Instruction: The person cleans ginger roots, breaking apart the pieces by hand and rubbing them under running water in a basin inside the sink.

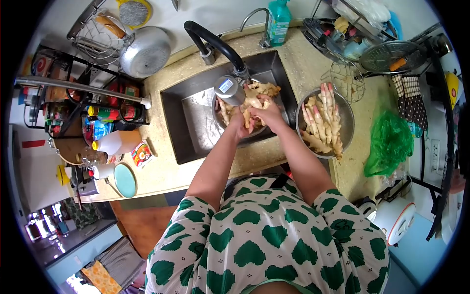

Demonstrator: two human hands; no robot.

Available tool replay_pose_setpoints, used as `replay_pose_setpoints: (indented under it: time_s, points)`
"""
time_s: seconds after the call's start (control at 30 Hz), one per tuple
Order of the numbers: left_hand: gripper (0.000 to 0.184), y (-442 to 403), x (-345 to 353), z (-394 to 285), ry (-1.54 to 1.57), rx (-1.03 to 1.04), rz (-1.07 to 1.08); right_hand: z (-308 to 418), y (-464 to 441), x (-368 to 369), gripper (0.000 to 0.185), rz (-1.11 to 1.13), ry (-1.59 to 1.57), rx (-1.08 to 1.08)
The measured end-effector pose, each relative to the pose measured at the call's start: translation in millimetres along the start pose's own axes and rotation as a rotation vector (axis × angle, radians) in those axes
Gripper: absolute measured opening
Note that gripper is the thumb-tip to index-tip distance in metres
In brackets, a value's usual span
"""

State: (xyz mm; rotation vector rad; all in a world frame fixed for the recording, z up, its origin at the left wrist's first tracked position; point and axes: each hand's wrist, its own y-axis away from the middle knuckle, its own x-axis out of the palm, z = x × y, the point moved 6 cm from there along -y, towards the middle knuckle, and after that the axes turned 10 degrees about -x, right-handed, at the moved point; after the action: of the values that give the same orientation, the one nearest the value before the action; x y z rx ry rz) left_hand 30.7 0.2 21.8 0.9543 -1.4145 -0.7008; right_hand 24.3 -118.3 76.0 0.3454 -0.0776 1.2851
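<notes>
- In sink (188, 125), s/s, dark-walled, set into speckled bench (161, 176): bowl (214, 105), metal, round, heaped w/ ginger (264, 89), knobbly pcs, tan w/ some pink tips.
- L. hand (238, 124): over near side of that bowl, fingers bent in against ginger; from where I stand can't tell if they grip or just rest.
- R. hand (269, 116): just beside L. hand, thumb & fingers closed round a ginger pc, same bowl.
- Black tap (208, 36): 1 no., curved, arching over sink; its grey cyl. head (229, 91), w/ label, hangs above bowl.
- Thin tap (253, 17): 1 no., metal, behind sink, next to soap btl. (279, 24), teal.
- 2nd bowl (352, 128): metal, on bench, R. of sink; holds long ginger stems (323, 115), pink-tipped, some lying nr. rim.
- Wire rack (348, 81): behind 2nd bowl.
- Green bag (390, 145): plastic, crumpled, far R. of bench.
- L. end of bench: jug (120, 143), yellow cap; packet (142, 154), red/multicol.; teal disc (125, 180), at front edge.
- Pan (145, 52): silver, nr. wall, back L.
- Person's top (249, 252): white w/ grn. hearts.
</notes>
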Motion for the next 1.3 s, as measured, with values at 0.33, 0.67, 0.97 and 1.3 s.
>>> replay_pose_setpoints:
  time_s: [0.33, 0.67, 0.97, 1.3]
  points:
    - [0.063, 14.8, 16.8, 2.6, -0.394, 0.246, 0.06, -12.7, -13.7, -7.2, 0.042, -0.034, 0.005, -0.071]
    - [0.067, 12.8, -5.1, 5.9, -0.286, 0.126, 0.096, -23.1, -9.3, 0.3, 0.047, 0.051, -0.049, 0.054]
    - [0.062, 15.3, -3.5, 6.3, -0.164, -0.115, 0.211, -42.1, -14.8, -9.7, 0.044, -0.031, -0.225, 0.138]
    - [0.061, 18.5, -4.5, 10.3, -0.36, 0.134, -0.042, -13.2, -22.2, -3.5, 0.045, 0.071, 0.539, -0.288]
